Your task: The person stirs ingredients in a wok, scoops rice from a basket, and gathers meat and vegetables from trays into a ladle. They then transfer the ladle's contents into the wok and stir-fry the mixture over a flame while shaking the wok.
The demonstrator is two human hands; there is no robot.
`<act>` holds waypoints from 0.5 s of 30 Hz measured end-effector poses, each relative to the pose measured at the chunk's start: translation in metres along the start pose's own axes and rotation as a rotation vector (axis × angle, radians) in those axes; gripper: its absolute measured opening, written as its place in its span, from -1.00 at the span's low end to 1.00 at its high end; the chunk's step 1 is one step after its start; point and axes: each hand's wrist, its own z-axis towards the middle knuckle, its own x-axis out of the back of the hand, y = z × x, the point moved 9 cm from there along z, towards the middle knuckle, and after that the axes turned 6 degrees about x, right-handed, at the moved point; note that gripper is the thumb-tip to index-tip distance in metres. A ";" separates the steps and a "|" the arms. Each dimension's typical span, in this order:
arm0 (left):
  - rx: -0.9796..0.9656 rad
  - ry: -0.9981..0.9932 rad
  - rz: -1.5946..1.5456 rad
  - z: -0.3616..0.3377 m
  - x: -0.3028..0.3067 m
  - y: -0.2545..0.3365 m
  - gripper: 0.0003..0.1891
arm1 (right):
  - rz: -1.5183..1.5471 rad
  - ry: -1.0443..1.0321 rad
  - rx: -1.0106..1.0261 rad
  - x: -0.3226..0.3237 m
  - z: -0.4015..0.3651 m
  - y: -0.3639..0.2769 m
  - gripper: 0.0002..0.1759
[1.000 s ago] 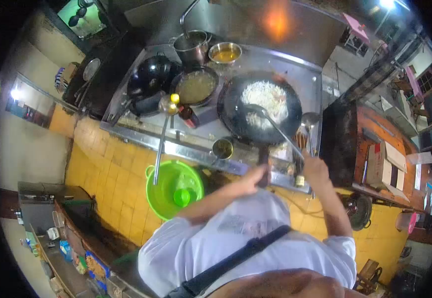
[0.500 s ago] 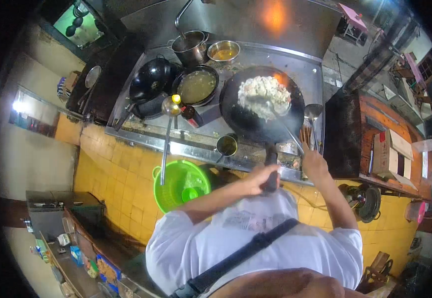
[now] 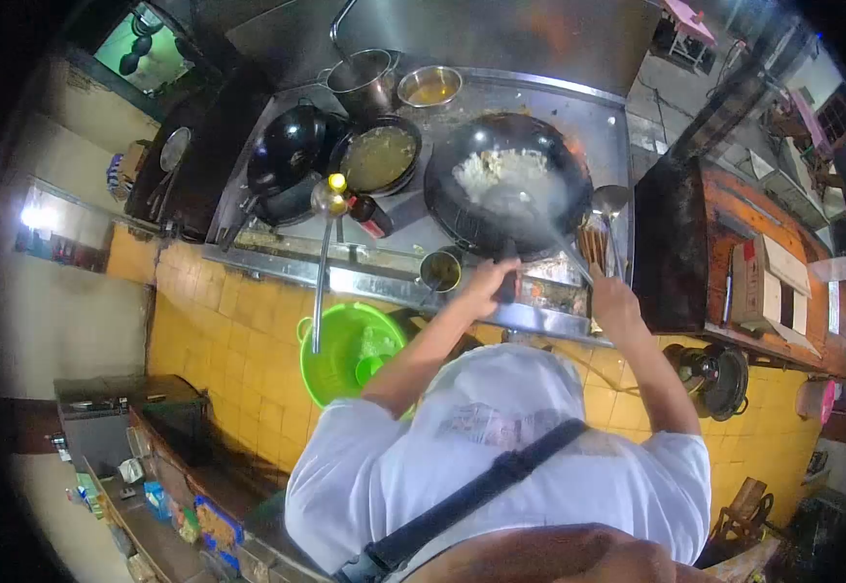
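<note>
A large black wok (image 3: pixel 462 219) sits on the steel stove and holds white rice (image 3: pixel 500 173). My left hand (image 3: pixel 486 282) grips the wok's handle at its near edge. My right hand (image 3: pixel 614 303) holds the long handle of a metal spatula (image 3: pixel 549 228), whose blade lies in the rice. Both arms reach forward over my white shirt.
Left of the wok stand a pan of yellowish liquid (image 3: pixel 381 157), an empty black wok (image 3: pixel 289 144), a steel pot (image 3: pixel 362 80) and a small bowl (image 3: pixel 430 87). A ladle (image 3: pixel 324 253) leans over the stove edge above a green bucket (image 3: pixel 345 350). A dark counter (image 3: pixel 671 253) flanks the right.
The wok has been pushed forward, away from me, and the rice that was heaped in mid-toss has settled back into it. My left hand moved forward with the handle.
</note>
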 end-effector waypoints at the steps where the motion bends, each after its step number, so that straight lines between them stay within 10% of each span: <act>1: -0.082 0.114 0.022 0.013 0.016 -0.003 -0.77 | -0.016 0.006 -0.016 -0.004 -0.001 0.001 -0.56; 9: -0.054 0.125 0.053 0.010 0.015 -0.038 -0.74 | 0.268 0.097 -0.141 0.059 -0.015 0.023 -0.52; 15: -0.379 0.432 0.347 0.112 0.106 -0.014 -0.70 | 0.510 0.188 -0.087 -0.071 0.069 0.017 -0.65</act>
